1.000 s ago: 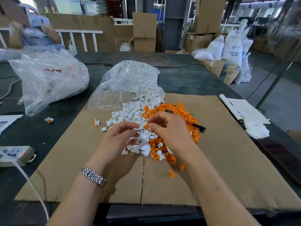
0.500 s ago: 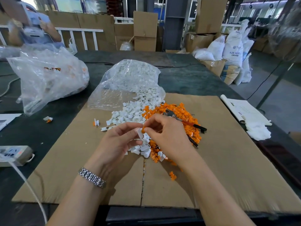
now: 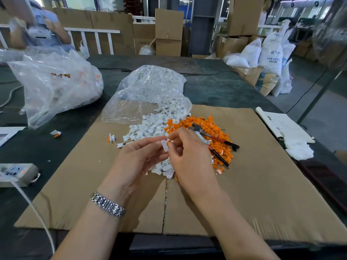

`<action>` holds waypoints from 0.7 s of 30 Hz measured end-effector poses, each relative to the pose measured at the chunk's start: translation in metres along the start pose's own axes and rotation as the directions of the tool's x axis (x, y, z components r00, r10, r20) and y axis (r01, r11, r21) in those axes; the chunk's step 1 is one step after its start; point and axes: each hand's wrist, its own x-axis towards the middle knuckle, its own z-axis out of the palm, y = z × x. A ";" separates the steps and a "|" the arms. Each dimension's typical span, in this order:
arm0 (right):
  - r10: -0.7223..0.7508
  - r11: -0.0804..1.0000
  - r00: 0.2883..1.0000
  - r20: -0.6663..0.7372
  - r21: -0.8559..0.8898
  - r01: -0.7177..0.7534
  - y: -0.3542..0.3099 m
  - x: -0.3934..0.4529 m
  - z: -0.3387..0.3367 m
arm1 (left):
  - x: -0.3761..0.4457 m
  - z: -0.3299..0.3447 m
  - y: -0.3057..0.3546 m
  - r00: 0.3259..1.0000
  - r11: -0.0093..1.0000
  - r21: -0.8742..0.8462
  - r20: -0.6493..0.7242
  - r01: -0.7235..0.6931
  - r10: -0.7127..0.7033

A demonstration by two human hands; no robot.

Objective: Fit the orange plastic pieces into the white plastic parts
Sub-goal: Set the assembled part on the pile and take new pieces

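My left hand (image 3: 139, 158) pinches a small white plastic part (image 3: 164, 145) at its fingertips, lifted above the cardboard. My right hand (image 3: 189, 156) pinches a tiny orange piece (image 3: 170, 142) and holds it against the white part. Behind the hands lies a heap of white parts (image 3: 150, 128) and, to its right, a heap of orange pieces (image 3: 212, 128). More white parts (image 3: 165, 168) sit under my hands. One fitted white-and-orange piece (image 3: 111, 137) lies alone at the left of the cardboard.
Pliers with red-black handles (image 3: 216, 139) lie on the orange heap. A clear bag of white parts (image 3: 150, 89) and a second bag (image 3: 56, 85) stand behind. A power strip (image 3: 16, 173) is at the left, papers (image 3: 281, 126) at the right, and another person (image 3: 37, 29) at the far left.
Both hands rose from the heaps and came together; the left now holds a white part and the right brings an orange piece onto it. The pliers became visible.
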 end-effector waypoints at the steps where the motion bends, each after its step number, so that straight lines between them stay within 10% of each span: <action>1: 0.010 1.000 1.000 0.007 0.010 -0.010 0.001 0.000 -0.001 | -0.001 -0.001 0.002 0.999 1.000 0.020 0.033 -0.006 0.005; 21: -0.098 0.978 0.978 0.183 0.199 0.061 0.024 -0.002 -0.021 | -0.013 0.003 0.023 0.992 0.962 0.249 -0.083 0.112 -0.094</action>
